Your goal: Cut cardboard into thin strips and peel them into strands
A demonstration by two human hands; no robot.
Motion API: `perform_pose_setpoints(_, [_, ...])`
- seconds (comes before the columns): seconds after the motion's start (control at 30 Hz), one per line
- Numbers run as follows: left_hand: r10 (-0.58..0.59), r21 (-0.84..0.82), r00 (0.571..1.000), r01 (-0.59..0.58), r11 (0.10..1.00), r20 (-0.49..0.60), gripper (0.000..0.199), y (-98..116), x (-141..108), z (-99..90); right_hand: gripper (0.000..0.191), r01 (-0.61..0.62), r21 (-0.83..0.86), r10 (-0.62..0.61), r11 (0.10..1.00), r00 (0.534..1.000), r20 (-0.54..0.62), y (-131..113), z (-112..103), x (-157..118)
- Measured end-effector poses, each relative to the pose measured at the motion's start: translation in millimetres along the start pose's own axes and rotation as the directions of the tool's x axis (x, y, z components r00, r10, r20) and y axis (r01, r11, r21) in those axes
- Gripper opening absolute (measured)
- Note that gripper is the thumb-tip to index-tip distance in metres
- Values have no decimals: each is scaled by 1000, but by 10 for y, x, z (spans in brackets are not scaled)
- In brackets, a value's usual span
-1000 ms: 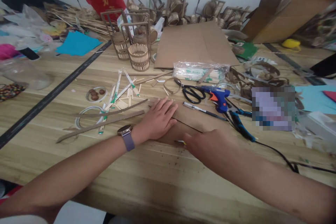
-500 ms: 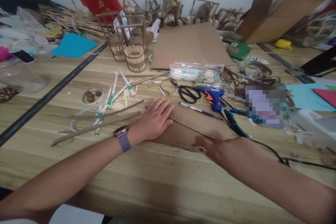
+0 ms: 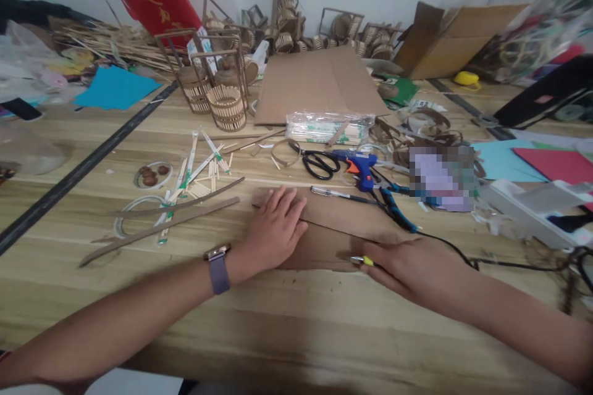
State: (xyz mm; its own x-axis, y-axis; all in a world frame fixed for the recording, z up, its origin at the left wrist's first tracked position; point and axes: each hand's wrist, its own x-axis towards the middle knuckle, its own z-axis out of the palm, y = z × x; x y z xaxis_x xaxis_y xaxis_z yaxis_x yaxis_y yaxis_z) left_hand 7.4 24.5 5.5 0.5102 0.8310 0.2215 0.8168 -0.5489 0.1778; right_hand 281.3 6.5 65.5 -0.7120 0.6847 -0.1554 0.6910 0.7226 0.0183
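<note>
My left hand (image 3: 273, 228) lies flat with its fingers spread, pressing on a piece of brown cardboard (image 3: 319, 247) on the table. A second cardboard strip (image 3: 347, 213) lies along its far side, with a dark line between the two. In my right hand (image 3: 407, 265) is a yellow utility knife (image 3: 365, 261), gripped with its metal tip just over the cardboard's near right part. Most of the knife's handle is hidden by the fingers. Just beyond the cardboard lie a pen (image 3: 343, 194), a blue glue gun (image 3: 364, 170) and black-handled scissors (image 3: 322, 163).
To the left are thin wooden sticks (image 3: 204, 182), brown strips (image 3: 162, 231) and a tape ring (image 3: 152, 176) holding round brown beads. Small stick baskets (image 3: 227, 108) stand behind, beside a large cardboard sheet (image 3: 319, 83). A black cable (image 3: 509, 263) runs along the right.
The view has shifted, so the table's things appear further left. My right hand has lifted and turned slightly, showing the knife tip more clearly; my left hand keeps its place on the cardboard.
</note>
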Motion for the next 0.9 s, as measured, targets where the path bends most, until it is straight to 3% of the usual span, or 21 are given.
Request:
perform_pose_setpoints(0.17, [-14, -114, 1000, 12, 993, -13, 47, -85, 59, -122, 12, 56, -28, -56, 998, 998, -2, -301, -143, 268])
perform_pose_setpoints(0.3, [67, -43, 995, -70, 997, -69, 44, -186, 137, -153, 16, 55, -96, -48, 994, 996, 81, -549, -193, 519])
perform_pose_setpoints(0.4, [144, 14, 989, -143, 990, -26, 46, -196, 144, -72, 15, 76, -117, -62, 990, 991, 117, -679, -207, 659])
perform_pose_setpoints(0.57, [159, 63, 987, -160, 985, 20, 49, -173, 127, 25, 12, 116, -112, -103, 987, 988, 114, -729, -197, 741])
perform_pose_setpoints(0.9, [142, 64, 990, -144, 988, 21, 51, -164, 133, 16, 10, 123, -138, -99, 983, 980, 175, -724, -224, 770])
